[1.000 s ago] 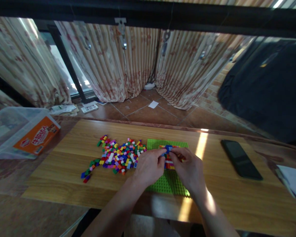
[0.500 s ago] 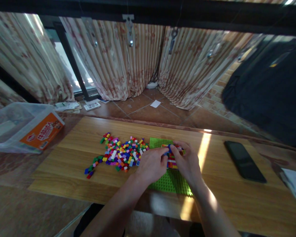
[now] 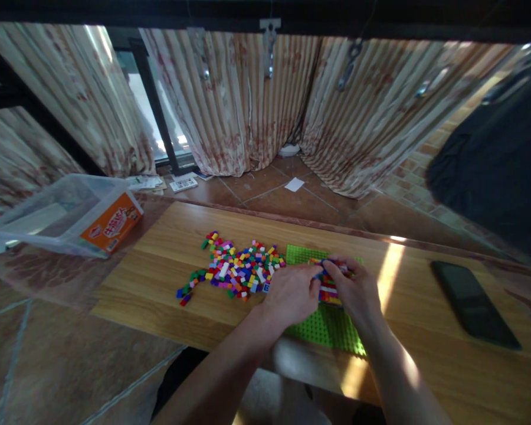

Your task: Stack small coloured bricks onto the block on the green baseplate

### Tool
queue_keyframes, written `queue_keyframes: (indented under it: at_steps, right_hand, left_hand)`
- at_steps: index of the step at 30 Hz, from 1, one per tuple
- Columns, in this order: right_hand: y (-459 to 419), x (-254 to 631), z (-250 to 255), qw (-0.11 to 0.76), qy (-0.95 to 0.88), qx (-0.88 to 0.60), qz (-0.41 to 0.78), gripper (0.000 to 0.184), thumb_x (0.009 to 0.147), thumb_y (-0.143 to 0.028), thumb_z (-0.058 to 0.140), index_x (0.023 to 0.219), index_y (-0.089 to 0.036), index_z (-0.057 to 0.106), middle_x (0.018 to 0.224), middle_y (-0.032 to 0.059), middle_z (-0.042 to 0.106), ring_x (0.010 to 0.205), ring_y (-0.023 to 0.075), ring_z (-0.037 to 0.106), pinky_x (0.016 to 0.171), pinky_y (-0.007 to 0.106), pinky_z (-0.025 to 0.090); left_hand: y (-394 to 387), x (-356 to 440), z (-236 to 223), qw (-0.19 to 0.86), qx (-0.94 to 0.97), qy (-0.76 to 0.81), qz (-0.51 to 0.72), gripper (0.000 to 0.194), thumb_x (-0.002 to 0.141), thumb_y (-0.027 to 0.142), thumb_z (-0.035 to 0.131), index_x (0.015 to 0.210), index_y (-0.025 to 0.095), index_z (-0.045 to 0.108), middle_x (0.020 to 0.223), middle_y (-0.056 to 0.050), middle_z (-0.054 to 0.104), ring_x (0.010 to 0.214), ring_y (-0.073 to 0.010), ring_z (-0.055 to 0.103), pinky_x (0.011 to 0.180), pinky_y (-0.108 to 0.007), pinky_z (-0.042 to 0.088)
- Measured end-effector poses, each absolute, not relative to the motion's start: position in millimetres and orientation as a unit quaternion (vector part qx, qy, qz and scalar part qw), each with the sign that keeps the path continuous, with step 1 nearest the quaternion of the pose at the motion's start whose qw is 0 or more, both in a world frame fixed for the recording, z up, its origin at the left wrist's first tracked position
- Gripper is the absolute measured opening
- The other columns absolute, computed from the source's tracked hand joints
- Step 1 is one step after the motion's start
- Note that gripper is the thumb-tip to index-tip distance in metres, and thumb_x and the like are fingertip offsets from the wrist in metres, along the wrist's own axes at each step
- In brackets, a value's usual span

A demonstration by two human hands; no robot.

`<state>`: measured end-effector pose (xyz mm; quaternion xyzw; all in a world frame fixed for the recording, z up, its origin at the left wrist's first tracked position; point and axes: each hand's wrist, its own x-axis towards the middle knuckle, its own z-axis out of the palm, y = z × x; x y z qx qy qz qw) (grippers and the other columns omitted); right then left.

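Observation:
A green studded baseplate [image 3: 312,330] lies on the wooden table, carrying a built block of multicoloured toy bricks [image 3: 330,292] in striped layers. Over the block my two hands meet at the fingertips. My left hand [image 3: 294,295] is closed, its fingertips at a small blue toy brick [image 3: 320,273]. From the other side my right hand [image 3: 358,289] is closed too, with thumb and fingers together at blue brick pieces on the block's upper part. The fingers hide much of the block and the exact grip. Left of the plate spreads a pile of loose toy bricks [image 3: 241,268].
A clear plastic bin [image 3: 66,233] with an orange label stands at the left, beyond the table [image 3: 146,283]. On the table's right lies a black phone [image 3: 473,304]. Curtains [image 3: 256,106] hang behind, and a paper [image 3: 294,184] lies on the tiled floor.
The whole view has shifted, so the table and hands sit further right in the picture. Both hands stay at the brick block, their grip looking much the same.

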<state>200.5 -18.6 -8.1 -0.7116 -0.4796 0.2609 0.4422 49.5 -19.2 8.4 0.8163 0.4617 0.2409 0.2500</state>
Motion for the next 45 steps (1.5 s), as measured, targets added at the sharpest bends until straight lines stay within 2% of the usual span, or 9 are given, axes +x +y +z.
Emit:
queue_keyframes:
  at_steps: [3,10,16,22,28,33,37,41,45]
  right_hand:
    - [-18.4,201.0,-10.8,0.453,-0.476,-0.703,0.274,0.036,0.072,-0.048,0.068,0.09,-0.018,0.073,0.079,0.0064,0.072,0.068,0.0209,0.067,0.064,0.035,0.054]
    - [-18.1,202.8,-15.2,0.449,-0.459,-0.699,0.316,0.04,0.074,-0.049,0.066,0.098,-0.018,0.072,0.082,0.0059,0.072,0.071,0.0208,0.068,0.067,0.035,0.054]
    - [-19.1,201.4,-13.2,0.454,-0.455,-0.698,0.315,0.039,0.075,-0.048,0.066,0.099,-0.018,0.073,0.082,0.0064,0.073,0.071,0.0203,0.068,0.066,0.034,0.054]
    - [-18.2,202.3,-13.7,0.497,-0.419,-0.675,0.35,0.043,0.075,-0.055,0.064,0.091,-0.016,0.073,0.078,0.0061,0.072,0.067,0.0183,0.066,0.061,0.031,0.055]
    - [-19.2,203.4,-7.8,0.548,-0.341,-0.643,0.412,0.048,0.073,-0.057,0.064,0.092,-0.013,0.073,0.072,0.0071,0.071,0.057,0.018,0.064,0.051,0.03,0.053]
    - [-16.3,206.3,-11.7,0.555,-0.363,-0.641,0.387,0.047,0.075,-0.058,0.063,0.087,-0.014,0.074,0.069,0.0065,0.071,0.06,0.0191,0.065,0.054,0.03,0.051]
    - [-14.6,210.6,-14.2,0.537,-0.408,-0.653,0.344,0.044,0.079,-0.056,0.059,0.084,-0.015,0.074,0.072,0.0069,0.072,0.066,0.0201,0.065,0.059,0.03,0.05]
    - [-15.8,213.8,-11.0,0.517,-0.44,-0.668,0.305,0.039,0.083,-0.051,0.055,0.085,-0.017,0.074,0.079,0.007,0.073,0.074,0.0213,0.067,0.065,0.03,0.05]
    - [-17.4,215.2,-7.7,0.512,-0.46,-0.669,0.281,0.038,0.084,-0.048,0.053,0.087,-0.017,0.075,0.081,0.0074,0.074,0.077,0.0219,0.067,0.067,0.031,0.051]
  left_hand:
    - [-11.5,31.1,15.2,0.277,0.801,0.471,0.245,0.031,0.088,0.023,0.047,0.111,0.022,0.069,0.105,-0.005,0.074,0.093,-0.0207,0.068,0.086,-0.035,0.052]
    - [3.8,-44.1,30.3,0.311,0.803,0.487,0.148,0.025,0.073,0.017,0.06,0.092,0.021,0.076,0.079,-0.001,0.071,0.07,-0.0157,0.063,0.066,-0.026,0.047]
    - [-3.7,-49.2,21.1,0.267,0.835,0.471,0.102,0.026,0.07,0.014,0.061,0.089,0.025,0.075,0.088,-0.002,0.073,0.086,-0.0205,0.065,0.078,-0.031,0.047]
    - [-4.2,-39.7,14.5,0.218,0.847,0.477,0.082,0.016,0.072,0.015,0.06,0.082,0.023,0.07,0.088,-0.003,0.069,0.079,-0.0207,0.063,0.071,-0.031,0.044]
    - [-3.3,-41.9,23.2,0.255,0.836,0.472,0.114,0.009,0.076,0.016,0.058,0.079,0.02,0.065,0.084,-0.003,0.067,0.076,-0.0175,0.061,0.067,-0.028,0.043]
    - [2.4,-32.1,25.8,0.311,0.8,0.483,0.173,0.012,0.085,0.023,0.053,0.086,0.018,0.063,0.076,-0.001,0.066,0.068,-0.0147,0.06,0.063,-0.025,0.043]
    - [8.1,-11.0,18.4,0.346,0.787,0.453,0.237,0.017,0.09,0.026,0.048,0.095,0.017,0.062,0.084,-0.002,0.068,0.076,-0.0146,0.062,0.069,-0.026,0.047]
    - [13.2,12.7,12.5,0.342,0.781,0.444,0.277,0.023,0.092,0.028,0.046,0.101,0.017,0.064,0.088,-0.004,0.07,0.079,-0.0154,0.063,0.072,-0.026,0.049]
    - [18.5,32.9,10.6,0.31,0.779,0.449,0.307,0.026,0.094,0.03,0.045,0.094,0.017,0.067,0.09,-0.005,0.072,0.084,-0.0174,0.065,0.078,-0.028,0.049]
